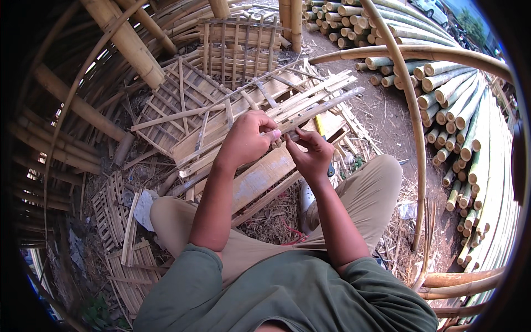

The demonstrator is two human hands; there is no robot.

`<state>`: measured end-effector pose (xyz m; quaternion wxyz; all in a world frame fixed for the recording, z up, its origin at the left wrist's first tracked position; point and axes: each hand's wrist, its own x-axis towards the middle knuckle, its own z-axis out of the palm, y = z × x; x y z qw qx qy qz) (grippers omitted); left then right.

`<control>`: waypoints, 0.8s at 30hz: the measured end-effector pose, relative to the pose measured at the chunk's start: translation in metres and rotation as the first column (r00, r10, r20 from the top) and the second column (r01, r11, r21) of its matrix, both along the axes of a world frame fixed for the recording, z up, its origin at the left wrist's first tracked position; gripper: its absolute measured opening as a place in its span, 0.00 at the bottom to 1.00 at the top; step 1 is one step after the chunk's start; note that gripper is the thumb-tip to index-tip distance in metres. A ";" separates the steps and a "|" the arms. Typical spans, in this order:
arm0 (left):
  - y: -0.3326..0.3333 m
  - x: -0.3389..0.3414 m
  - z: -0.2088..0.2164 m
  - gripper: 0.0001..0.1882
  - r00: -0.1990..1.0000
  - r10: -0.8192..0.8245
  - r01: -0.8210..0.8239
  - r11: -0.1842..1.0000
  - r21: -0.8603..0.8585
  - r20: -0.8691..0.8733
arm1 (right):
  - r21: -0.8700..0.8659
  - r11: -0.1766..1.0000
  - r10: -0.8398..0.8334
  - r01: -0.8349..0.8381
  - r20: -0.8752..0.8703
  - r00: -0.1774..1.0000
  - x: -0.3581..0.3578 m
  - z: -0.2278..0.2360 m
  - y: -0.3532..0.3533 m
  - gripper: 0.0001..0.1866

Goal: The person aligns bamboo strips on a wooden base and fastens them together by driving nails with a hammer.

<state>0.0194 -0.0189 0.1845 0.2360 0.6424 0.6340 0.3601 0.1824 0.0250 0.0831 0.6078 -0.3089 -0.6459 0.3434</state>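
Observation:
My left hand [250, 137] is closed, its thumb and fingers pinched together above the split bamboo strips [318, 95]. Close beside it, my right hand [313, 154] has its thumb and forefinger pressed together too. The fingertips almost meet, and what they pinch is small and mostly hidden, so I cannot make out its kind. Beneath both hands lies a wide flat board [260, 180] with a pale worn patch. A narrow yellow object [319, 125] rests just behind my right hand, and a dark handle [331, 169] shows beside that wrist.
Slatted bamboo panels [166, 113] lie at the left and another panel [240, 50] leans at the back. Cut bamboo poles [442, 105] are stacked at the right. A curved bamboo pole [412, 110] arches beside me. Bamboo shavings [271, 221] cover the ground between my legs.

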 end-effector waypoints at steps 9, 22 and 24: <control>0.003 0.009 -0.006 0.08 1.000 0.018 -0.018 1.000 0.016 0.003 | -0.028 1.000 -0.005 0.003 -0.064 0.998 0.003 -0.010 0.003 0.12; 0.005 0.027 -0.023 0.09 0.997 0.033 -0.030 0.999 0.037 -0.068 | -0.121 0.982 0.150 -0.146 0.026 0.988 0.038 -0.023 0.008 0.15; 0.004 0.030 -0.027 0.09 0.994 0.042 -0.043 0.999 -0.009 -0.105 | -0.117 0.976 0.205 -0.186 0.181 0.962 0.050 -0.017 0.010 0.14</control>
